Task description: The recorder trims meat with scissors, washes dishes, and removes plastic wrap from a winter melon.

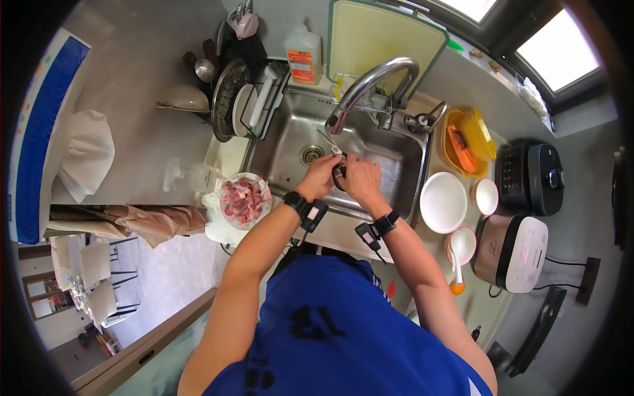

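Kitchen scissors [335,148] with metal blades and black handles are held over the stainless-steel sink [292,128]. Their blades point away from me, slightly parted, just below the spout of the chrome faucet [356,91]. My left hand [319,175] grips them by the near end of the blades and the handle. From the other side, my right hand [361,179] closes around the black handles, and its fingers hide part of them. No water stream can be made out. To the left of the sink, a plate [225,218] holds a heap of raw meat pieces [243,199].
A dish rack [270,106] and a bottle [303,54] stand behind the sink at left. On the right are a white bowl [443,203], smaller bowls [485,196], a yellow basket [448,148], a black cooker [530,178] and a rice cooker [512,255]. A spray bottle [200,177] lies near the meat.
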`<state>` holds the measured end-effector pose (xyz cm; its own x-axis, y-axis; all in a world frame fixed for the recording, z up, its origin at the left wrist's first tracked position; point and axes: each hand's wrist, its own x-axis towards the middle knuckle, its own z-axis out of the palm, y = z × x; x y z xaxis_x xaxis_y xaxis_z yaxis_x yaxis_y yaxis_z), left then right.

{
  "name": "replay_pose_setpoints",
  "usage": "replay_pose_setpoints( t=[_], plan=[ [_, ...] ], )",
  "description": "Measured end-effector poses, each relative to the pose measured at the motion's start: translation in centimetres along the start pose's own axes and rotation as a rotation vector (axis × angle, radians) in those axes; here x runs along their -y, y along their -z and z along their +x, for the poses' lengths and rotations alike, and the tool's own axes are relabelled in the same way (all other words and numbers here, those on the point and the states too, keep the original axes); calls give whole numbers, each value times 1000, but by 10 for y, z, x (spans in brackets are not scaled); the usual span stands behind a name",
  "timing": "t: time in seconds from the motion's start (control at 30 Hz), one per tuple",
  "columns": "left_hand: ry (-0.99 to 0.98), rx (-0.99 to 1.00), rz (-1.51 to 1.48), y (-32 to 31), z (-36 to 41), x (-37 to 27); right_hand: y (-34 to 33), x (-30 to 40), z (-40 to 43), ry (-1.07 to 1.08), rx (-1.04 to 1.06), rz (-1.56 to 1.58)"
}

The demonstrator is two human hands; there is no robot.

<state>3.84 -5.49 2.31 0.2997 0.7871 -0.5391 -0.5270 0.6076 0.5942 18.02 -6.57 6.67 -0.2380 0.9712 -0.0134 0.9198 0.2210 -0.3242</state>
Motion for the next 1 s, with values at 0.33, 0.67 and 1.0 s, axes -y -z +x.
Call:
replay_pose_setpoints(
  t=[0.33,0.67,1.0],
  plan=[
    [11,-143,-86,8,55,-12,-3,0,3,45,-95,-179],
    [6,-244,-259,32,86,8,15,14,-6,66,25,-255],
    [336,-28,-173,1,49,-1,23,11,0,-144,143,-138]
  ],
)
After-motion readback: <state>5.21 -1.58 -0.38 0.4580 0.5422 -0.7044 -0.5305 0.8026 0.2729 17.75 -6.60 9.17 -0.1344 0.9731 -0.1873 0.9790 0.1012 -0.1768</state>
